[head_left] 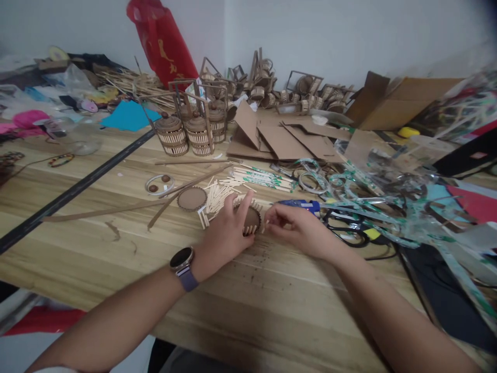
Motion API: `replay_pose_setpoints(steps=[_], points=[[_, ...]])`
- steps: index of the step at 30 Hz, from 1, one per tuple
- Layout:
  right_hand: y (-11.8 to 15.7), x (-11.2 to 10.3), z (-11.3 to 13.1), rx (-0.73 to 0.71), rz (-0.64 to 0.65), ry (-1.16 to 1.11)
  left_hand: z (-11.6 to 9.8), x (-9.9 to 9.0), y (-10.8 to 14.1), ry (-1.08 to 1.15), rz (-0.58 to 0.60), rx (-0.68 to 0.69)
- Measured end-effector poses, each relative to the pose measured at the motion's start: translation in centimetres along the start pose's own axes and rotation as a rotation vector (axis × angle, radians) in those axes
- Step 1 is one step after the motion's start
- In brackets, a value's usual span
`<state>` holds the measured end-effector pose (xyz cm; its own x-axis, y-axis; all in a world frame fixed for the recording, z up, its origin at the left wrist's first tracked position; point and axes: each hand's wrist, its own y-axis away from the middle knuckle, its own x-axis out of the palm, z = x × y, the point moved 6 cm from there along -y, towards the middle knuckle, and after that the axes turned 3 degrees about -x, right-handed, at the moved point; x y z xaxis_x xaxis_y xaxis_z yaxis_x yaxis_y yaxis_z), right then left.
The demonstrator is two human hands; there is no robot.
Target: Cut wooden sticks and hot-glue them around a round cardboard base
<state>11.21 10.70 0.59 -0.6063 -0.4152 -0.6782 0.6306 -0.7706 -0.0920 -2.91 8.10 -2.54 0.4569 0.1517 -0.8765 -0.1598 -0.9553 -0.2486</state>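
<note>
Around the left side of a round brown cardboard piece ringed with short upright sticks, my left hand has its fingers spread and curved, thumb near the front rim. My fingers hide part of that piece. Just to its right, my right hand pinches a small pale stick between thumb and forefinger. Loose pale sticks lie in a pile behind my left hand. A second round cardboard disc with a ridged edge lies flat to the left. A blue glue gun rests behind my right hand.
Three lidded stick baskets with tall handles stand at the back left, beside stacked cardboard sheets. Plastic strips and wrappers and a black phone lie on the right. A long black strip crosses the table's left side.
</note>
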Motion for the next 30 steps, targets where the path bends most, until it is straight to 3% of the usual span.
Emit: replay_pose_setpoints(steps=[8, 30], points=[[-0.2, 1.9, -0.7, -0.021, 0.051, 0.091, 0.0, 0.0, 0.0, 0.005, 0.005, 0.008], [-0.1, 2.5, -0.3, -0.053, -0.033, 0.135, 0.0, -0.1, 0.0, 0.026, 0.009, 0.002]])
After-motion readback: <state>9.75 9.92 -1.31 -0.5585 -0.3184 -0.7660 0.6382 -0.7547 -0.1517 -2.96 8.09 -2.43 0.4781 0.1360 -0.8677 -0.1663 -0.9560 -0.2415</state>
